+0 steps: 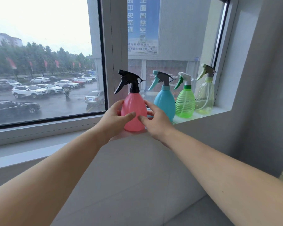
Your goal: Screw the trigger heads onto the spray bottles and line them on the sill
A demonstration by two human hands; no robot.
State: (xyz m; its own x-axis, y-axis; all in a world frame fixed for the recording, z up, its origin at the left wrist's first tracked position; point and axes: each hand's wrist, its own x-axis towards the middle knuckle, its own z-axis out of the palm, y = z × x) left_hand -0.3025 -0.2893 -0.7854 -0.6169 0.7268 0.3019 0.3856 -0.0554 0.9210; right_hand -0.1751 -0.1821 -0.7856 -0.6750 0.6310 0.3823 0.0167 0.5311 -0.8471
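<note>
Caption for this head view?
Both hands, left and right, set the pink bottle on the sill beside three others.

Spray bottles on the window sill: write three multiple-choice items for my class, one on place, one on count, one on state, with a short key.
1. Where does the pink bottle stand in the row on the sill?
A. At the left end
B. At the right end
C. In the middle

2. How many spray bottles are in view?
A. Three
B. Four
C. Five

3. What is the state of the pink bottle?
A. Lying on its side, no head
B. Upright, black trigger head on, a hand at each side
C. Lifted clear above the sill

Key:
1 A, since the blue bottle, green bottle and clear bottle all stand to its right.
2 B, counting pink, blue, green and clear.
3 B, as the left hand and right hand flank it with fingers on its body.
</note>
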